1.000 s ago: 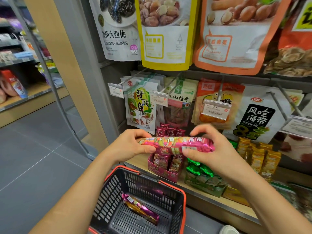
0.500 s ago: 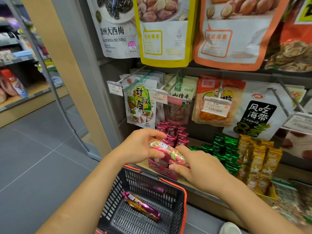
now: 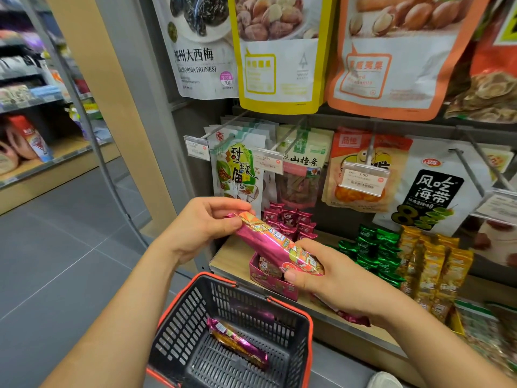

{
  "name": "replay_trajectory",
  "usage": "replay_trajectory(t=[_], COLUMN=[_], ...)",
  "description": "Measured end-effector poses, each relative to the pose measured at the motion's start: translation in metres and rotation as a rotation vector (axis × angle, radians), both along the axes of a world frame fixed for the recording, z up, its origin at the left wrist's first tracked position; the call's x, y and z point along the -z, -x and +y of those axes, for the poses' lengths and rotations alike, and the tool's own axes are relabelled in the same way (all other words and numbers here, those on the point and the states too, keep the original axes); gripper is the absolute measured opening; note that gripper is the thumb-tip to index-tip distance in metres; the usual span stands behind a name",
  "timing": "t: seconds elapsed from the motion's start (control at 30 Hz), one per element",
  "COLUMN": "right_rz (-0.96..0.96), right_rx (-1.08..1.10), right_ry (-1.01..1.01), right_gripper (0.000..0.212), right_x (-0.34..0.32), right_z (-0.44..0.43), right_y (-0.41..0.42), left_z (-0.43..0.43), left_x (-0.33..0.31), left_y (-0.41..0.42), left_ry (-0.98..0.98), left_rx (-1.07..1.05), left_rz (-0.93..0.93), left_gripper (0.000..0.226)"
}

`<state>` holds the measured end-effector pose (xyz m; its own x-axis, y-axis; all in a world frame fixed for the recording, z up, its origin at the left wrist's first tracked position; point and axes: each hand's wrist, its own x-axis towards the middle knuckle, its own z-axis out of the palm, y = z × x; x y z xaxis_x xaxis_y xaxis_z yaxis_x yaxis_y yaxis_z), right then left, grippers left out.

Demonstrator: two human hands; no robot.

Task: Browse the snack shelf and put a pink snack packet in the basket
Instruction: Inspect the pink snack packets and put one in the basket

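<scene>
Your left hand [image 3: 202, 229] pinches the upper end of one pink snack packet [image 3: 275, 243], and your right hand [image 3: 337, 280] grips its lower end, tilted over the shelf [image 3: 229, 259] edge. One basket [image 3: 179, 329] sits below, holding one purple-and-gold packet [image 3: 237, 343].

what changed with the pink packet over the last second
The pink snack packet went from level to slanted: the right hand brought its end down toward the basket, while the left hand kept the other end high. Both hands keep their grip; nothing was let go. The purple packet in the basket has not moved.
</scene>
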<state>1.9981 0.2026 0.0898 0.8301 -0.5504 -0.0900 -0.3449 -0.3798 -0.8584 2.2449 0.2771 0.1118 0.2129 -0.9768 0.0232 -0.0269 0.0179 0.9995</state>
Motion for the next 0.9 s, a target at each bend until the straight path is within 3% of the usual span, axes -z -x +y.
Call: replay_trajectory(t=[0.13,0.23,0.37,0.5,0.63,0.7,0.8,0.9], right_rz=[0.048,0.113,0.037,-0.004,-0.008,-0.033,-0.034,0.021], right_rx=[-0.031,-0.024,-0.018,0.015,-0.026,-0.042,-0.014,0.032], right_ry=[-0.105,-0.13,-0.252,-0.399,-0.513,-0.497,-0.443,-0.154], right_gripper=[0.022,0.029,0.037,0.049,0.035,0.026,0.031,0.024], right_x=[-0.006,-0.01,-0.011,-0.008,-0.008,-0.01,-0.011,-0.004], right_z=[-0.004,-0.004,0.0,0.005,0.007,0.007,0.007,0.004], right_y=[0.005,0.007,0.005,0.002,0.001,0.001,0.0,0.0], left_z=[0.002,-0.002,-0.01,-0.012,-0.013,-0.012,-0.012,-0.011], left_x=[0.001,0.004,0.004,0.003,0.008,0.008,0.007,0.005], left_y=[-0.002,0.005,0.013,0.012,0.014,0.015,0.014,0.009], left_ry=[0.028,0.033,0.079,0.089,0.039,0.024,0.047,0.044], left_rx=[0.058,0.033,-0.185,-0.186,-0.177,-0.178,-0.188,-0.185], left_rz=[0.125,0.105,-0.191,-0.336,-0.649,-0.707,-0.609,-0.442], left_gripper=[0.042,0.027,0.009,0.022,0.021,0.021,0.019,0.016])
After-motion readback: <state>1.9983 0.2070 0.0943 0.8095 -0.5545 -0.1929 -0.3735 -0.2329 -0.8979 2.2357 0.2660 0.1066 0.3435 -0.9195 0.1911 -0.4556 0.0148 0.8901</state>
